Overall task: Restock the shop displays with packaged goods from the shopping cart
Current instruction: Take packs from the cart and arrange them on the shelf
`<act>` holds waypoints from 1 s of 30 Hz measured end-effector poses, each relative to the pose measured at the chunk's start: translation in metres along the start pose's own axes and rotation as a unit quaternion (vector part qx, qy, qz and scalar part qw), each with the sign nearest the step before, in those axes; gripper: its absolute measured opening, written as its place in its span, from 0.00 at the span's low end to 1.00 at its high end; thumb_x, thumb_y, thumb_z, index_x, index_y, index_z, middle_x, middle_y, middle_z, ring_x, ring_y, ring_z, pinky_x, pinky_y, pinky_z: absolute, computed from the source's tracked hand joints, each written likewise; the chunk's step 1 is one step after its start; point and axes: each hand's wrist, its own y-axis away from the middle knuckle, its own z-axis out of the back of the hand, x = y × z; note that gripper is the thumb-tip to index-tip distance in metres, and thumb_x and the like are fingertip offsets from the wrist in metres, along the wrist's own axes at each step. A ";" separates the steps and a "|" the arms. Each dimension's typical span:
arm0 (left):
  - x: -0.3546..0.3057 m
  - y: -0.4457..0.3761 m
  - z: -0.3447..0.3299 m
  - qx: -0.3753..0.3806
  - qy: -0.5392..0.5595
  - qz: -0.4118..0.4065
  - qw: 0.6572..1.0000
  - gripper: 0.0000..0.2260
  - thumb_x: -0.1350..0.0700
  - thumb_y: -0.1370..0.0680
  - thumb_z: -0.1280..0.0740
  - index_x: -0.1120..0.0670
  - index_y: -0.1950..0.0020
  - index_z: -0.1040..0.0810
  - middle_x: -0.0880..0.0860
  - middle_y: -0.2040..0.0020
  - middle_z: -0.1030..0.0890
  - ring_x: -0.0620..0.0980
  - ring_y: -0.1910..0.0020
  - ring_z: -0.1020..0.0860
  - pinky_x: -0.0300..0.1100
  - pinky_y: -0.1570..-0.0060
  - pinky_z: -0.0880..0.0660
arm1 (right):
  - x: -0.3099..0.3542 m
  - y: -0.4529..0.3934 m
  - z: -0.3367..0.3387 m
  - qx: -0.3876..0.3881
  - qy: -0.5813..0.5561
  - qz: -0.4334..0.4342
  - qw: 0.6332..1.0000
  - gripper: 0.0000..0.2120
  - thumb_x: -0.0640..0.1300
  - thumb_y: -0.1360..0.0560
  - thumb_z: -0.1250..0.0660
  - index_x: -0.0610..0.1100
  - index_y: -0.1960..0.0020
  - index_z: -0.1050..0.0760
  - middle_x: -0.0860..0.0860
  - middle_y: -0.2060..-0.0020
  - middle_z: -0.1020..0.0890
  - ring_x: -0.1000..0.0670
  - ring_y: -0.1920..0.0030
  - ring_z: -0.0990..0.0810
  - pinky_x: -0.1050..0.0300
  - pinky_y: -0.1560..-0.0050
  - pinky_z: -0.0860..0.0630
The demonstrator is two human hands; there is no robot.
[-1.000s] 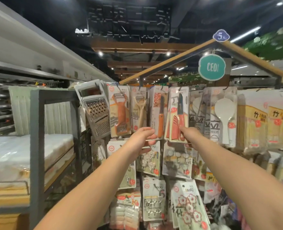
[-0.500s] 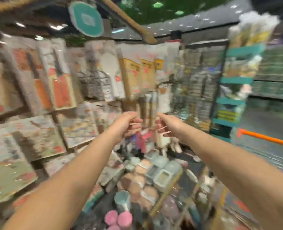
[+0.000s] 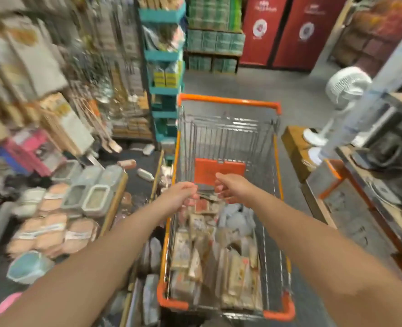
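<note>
Packaged goods [image 3: 209,253], flat card-and-plastic packs in beige, white and red, lie heaped in the near half of the orange-framed wire shopping cart [image 3: 228,101], which fills the middle of our view from 12 o'clock down to 6 o'clock. We reach both bare arms over the cart. Our left hand [image 3: 180,194] hovers just above the far end of the heap, at about 11 o'clock from the heap's centre, its fingers [image 3: 191,185] loosely curled and holding nothing that we can make out. Our right hand [image 3: 233,187] hangs beside it at about 1 o'clock from the heap, fingers relaxed and pointing down toward the packs; motion blur keeps us from telling whether any fingertip touches a pack. Both hands sit in front of the orange plastic flap [image 3: 220,172] on the cart's folding wire seat. The packs nearest our fingers are red-and-white ones directly under the gap between our hands.

At 9 o'clock a low display shelf [image 3: 115,199] carries grey lidded plastic containers [image 3: 96,200] and peach-coloured wrapped bundles [image 3: 51,234]. At 11 o'clock hanging packaged wares [image 3: 60,119] crowd a wall rack, blurred. A teal tiered shelf stand [image 3: 164,53] rises at 12 o'clock, just beyond the cart's far left corner. At 2 o'clock a white standing fan [image 3: 343,86] stands on the grey floor.
</note>
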 end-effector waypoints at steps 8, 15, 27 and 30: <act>0.131 -0.015 -0.044 0.023 -0.038 0.154 0.987 0.13 0.49 0.21 0.34 0.52 0.38 0.24 0.53 0.43 0.20 0.54 0.42 0.22 0.52 0.37 0.26 | -0.145 -0.010 -0.024 0.052 -0.012 -0.181 0.982 0.09 0.56 0.21 0.36 0.50 0.51 0.26 0.50 0.58 0.23 0.53 0.65 0.26 0.61 0.66 0.30; 0.168 -0.016 -0.063 -0.009 0.039 0.244 0.969 0.17 0.49 0.22 0.34 0.52 0.35 0.29 0.52 0.36 0.27 0.52 0.40 0.28 0.43 0.44 0.28 | -0.206 -0.034 -0.046 -0.013 0.065 -0.183 0.981 0.19 0.54 0.22 0.33 0.42 0.39 0.25 0.44 0.35 0.23 0.46 0.42 0.24 0.53 0.42 0.29; 0.199 -0.014 -0.096 -0.045 0.044 0.370 0.927 0.16 0.51 0.17 0.40 0.50 0.30 0.31 0.50 0.40 0.25 0.50 0.40 0.27 0.46 0.40 0.29 | -0.239 -0.120 -0.078 0.072 0.231 -0.120 0.963 0.34 0.59 0.33 0.24 0.45 0.33 0.29 0.53 0.54 0.20 0.48 0.51 0.19 0.49 0.48 0.21; 0.200 -0.016 -0.097 -0.050 0.039 0.368 0.928 0.14 0.53 0.17 0.40 0.52 0.31 0.30 0.49 0.47 0.25 0.48 0.46 0.27 0.46 0.40 0.30 | -0.240 -0.120 -0.073 0.084 0.298 -0.112 0.944 0.36 0.67 0.36 0.26 0.47 0.37 0.27 0.51 0.52 0.18 0.46 0.49 0.20 0.49 0.49 0.22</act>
